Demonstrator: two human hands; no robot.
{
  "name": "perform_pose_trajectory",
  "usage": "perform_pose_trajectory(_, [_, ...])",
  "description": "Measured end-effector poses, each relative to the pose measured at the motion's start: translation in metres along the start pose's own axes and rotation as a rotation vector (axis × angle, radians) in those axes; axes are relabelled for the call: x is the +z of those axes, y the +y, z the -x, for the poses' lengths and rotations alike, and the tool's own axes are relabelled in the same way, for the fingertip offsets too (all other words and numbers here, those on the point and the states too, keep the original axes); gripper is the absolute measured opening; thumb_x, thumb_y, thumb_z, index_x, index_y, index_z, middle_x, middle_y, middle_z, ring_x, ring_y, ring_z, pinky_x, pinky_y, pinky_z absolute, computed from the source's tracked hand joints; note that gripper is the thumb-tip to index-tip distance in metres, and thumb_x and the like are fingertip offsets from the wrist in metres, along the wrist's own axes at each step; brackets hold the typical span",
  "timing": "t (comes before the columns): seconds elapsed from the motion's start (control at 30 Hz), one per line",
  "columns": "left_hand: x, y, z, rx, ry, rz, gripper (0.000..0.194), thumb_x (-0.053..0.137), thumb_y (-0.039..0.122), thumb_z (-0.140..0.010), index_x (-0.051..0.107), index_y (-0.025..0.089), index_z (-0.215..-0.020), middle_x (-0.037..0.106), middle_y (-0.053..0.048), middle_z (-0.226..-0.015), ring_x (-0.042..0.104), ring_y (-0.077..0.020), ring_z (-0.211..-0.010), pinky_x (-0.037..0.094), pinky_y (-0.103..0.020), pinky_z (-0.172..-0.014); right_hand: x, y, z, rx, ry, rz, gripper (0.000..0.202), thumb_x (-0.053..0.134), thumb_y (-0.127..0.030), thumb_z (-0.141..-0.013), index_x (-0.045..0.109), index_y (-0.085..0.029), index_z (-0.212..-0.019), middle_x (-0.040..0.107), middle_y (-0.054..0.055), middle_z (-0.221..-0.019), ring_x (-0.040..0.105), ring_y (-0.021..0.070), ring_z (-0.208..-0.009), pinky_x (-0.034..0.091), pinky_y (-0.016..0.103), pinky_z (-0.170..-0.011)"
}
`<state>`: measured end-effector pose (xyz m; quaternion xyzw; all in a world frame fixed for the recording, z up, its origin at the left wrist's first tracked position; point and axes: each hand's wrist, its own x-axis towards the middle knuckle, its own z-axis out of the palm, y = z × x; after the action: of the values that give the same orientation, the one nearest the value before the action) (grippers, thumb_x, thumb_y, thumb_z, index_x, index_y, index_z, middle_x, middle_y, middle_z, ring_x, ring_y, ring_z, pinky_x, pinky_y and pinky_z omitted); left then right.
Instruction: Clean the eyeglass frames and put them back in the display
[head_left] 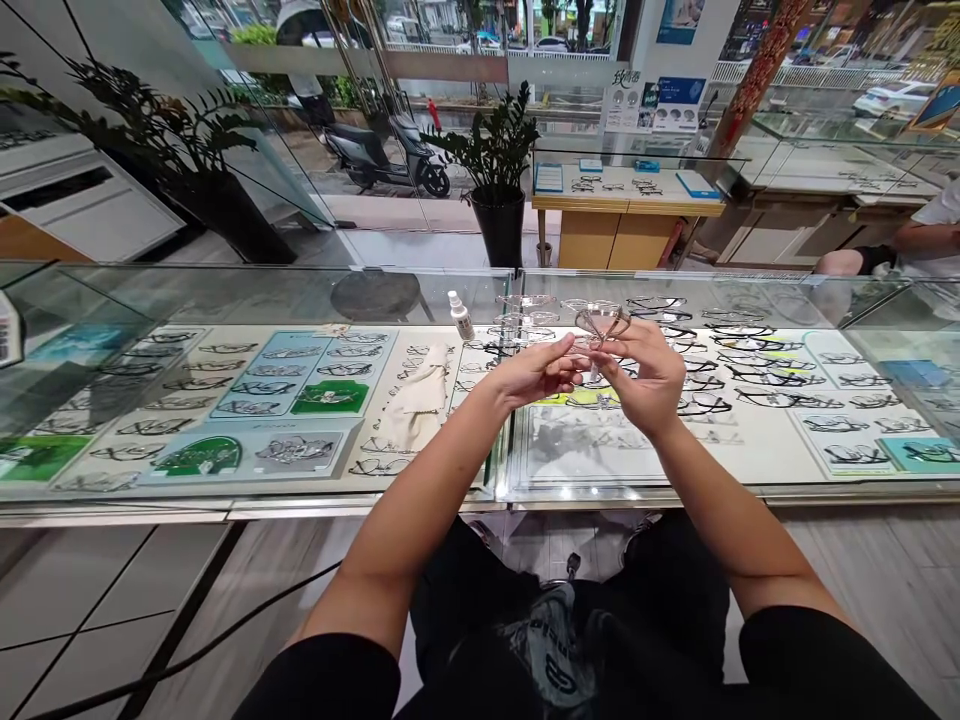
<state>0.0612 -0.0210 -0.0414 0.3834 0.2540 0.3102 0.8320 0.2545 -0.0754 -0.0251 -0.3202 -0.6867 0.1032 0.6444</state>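
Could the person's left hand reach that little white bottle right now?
Probably yes: the white bottle stands a little beyond the left hand, with nothing visible standing between them. That hand is busy at the eyeglasses, though.

Black short-sleeved shirt (645, 665), pale print (551, 640), perhaps lettering; black trousers (469, 590).

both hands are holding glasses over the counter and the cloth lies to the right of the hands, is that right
Not quite: the cloth lies to the left of the hands, not the right, as the head view shows. The left hand and right hand do hold glasses over the counter.
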Motion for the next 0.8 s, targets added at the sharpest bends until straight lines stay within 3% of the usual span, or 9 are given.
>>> perform_pose_trajectory(0.1, [-0.005, 0.015, 0.004, 0.111, 0.085, 0.013, 0.044, 0.093, 0.051, -0.088, 0.078, 0.015, -0.108, 0.076, -0.006, -0.097, 0.069, -0.0097, -0.070, 0.050, -0.021, -0.058, -0.007, -0.001, -0.011, 0.006, 0.002, 0.076, 0.008, 0.084, -0.042, -0.096, 0.088, -0.038, -0.101, 0.086, 0.002, -0.111, 0.076, 0.0320, -0.112, 0.057, 0.058, -0.108])
perform_pose_trajectory(0.17, [-0.016, 0.030, 0.009, 0.269, 0.159, 0.124, 0.034, 0.088, 0.048, -0.093, 0.075, 0.017, -0.100, 0.069, 0.000, -0.083, 0.056, -0.0049, -0.056, 0.043, -0.019, -0.051, -0.016, 0.007, -0.025, 0.013, -0.066, 0.167, 0.007, 0.081, -0.039, -0.098, 0.086, -0.035, -0.099, 0.086, 0.003, -0.110, 0.076, 0.0316, -0.111, 0.056, 0.058, -0.108])
perform_pose_trajectory(0.27, [-0.037, 0.050, 0.017, 0.474, 0.134, 0.320, 0.032, 0.078, 0.034, -0.099, 0.060, 0.019, -0.077, 0.046, 0.007, -0.063, 0.037, -0.0033, -0.046, 0.030, -0.017, -0.044, -0.028, 0.035, -0.052, 0.021, -0.306, 0.332, 0.008, 0.077, -0.033, -0.097, 0.084, -0.031, -0.095, 0.086, 0.004, -0.109, 0.075, 0.0321, -0.110, 0.052, 0.056, -0.107])
perform_pose_trajectory(0.37, [-0.054, 0.059, 0.022, 0.583, 0.142, 0.392, 0.036, 0.075, 0.024, -0.094, 0.050, 0.019, -0.068, 0.049, 0.005, -0.064, 0.038, -0.0041, -0.049, 0.028, -0.018, -0.044, -0.032, 0.075, -0.075, 0.025, -0.612, 0.531, 0.006, 0.077, -0.026, -0.093, 0.083, -0.025, -0.091, 0.085, 0.009, -0.109, 0.072, 0.0353, -0.112, 0.047, 0.056, -0.105])
perform_pose_trajectory(0.47, [-0.059, 0.060, 0.021, 0.621, 0.231, 0.394, 0.035, 0.074, 0.022, -0.094, 0.053, 0.019, -0.067, 0.061, 0.003, -0.070, 0.039, -0.0044, -0.051, 0.027, -0.019, -0.044, -0.023, 0.111, -0.090, 0.026, -0.854, 0.709, 0.009, 0.074, -0.023, -0.094, 0.083, -0.021, -0.091, 0.084, 0.012, -0.108, 0.069, 0.0363, -0.113, 0.044, 0.052, -0.102])
perform_pose_trajectory(0.57, [-0.057, 0.058, 0.020, 0.605, 0.267, 0.395, 0.033, 0.074, 0.021, -0.097, 0.058, 0.019, -0.068, 0.068, 0.002, -0.074, 0.037, -0.0045, -0.050, 0.027, -0.020, -0.045, -0.010, 0.136, -0.095, 0.008, -0.992, 0.838, 0.016, 0.068, -0.018, -0.096, 0.084, -0.017, -0.095, 0.083, 0.015, -0.110, 0.066, 0.0347, -0.110, 0.043, 0.047, -0.096])
perform_pose_trajectory(0.8, [-0.056, 0.056, 0.020, 0.578, 0.193, 0.412, 0.030, 0.079, 0.022, -0.094, 0.062, 0.020, -0.069, 0.065, 0.003, -0.069, 0.037, -0.0061, -0.052, 0.030, -0.019, -0.044, 0.005, 0.161, -0.090, -0.039, -1.059, 0.893, 0.027, 0.057, -0.011, -0.096, 0.084, -0.013, -0.096, 0.081, 0.020, -0.114, 0.061, 0.0348, -0.110, 0.038, 0.045, -0.092])
